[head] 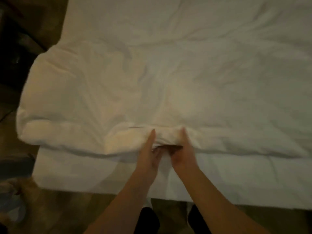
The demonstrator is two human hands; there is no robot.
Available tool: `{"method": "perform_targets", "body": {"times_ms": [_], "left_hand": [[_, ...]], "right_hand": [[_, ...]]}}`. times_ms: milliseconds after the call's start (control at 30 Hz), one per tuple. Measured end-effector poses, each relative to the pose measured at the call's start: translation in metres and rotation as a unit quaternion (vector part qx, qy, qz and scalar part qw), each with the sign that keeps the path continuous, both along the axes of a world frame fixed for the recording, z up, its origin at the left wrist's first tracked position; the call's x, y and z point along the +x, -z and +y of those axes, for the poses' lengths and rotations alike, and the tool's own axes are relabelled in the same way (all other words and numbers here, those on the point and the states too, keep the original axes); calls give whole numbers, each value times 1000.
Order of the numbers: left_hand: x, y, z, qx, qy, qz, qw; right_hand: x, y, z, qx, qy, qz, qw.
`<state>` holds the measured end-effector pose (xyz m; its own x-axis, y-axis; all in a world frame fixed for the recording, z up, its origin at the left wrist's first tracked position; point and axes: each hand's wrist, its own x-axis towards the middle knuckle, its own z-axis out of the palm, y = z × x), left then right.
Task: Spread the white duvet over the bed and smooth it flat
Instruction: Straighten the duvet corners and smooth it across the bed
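The white duvet lies wrinkled across the bed, its near edge folded into a thick roll a little short of the mattress edge. My left hand and my right hand are side by side at the middle of that near edge. Each hand grips the edge, thumb on top and fingers tucked under the fold. The duvet's left end bulges past the bed's left side. A strip of white sheet shows between the duvet edge and the mattress edge.
Brown carpet runs along the near and left sides of the bed. Dark furniture stands at the upper left. A pale, blurred object lies on the floor at the lower left. My dark-clothed legs are close to the mattress.
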<state>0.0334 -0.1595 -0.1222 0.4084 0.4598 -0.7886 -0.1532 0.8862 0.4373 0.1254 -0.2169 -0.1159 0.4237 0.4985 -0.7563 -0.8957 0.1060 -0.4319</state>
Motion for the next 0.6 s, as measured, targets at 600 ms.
{"method": "perform_targets", "body": {"times_ms": [600], "left_hand": [[232, -1, -196, -12, 35, -14, 999]], "right_hand": [[228, 15, -231, 1, 80, -71, 994]]}}
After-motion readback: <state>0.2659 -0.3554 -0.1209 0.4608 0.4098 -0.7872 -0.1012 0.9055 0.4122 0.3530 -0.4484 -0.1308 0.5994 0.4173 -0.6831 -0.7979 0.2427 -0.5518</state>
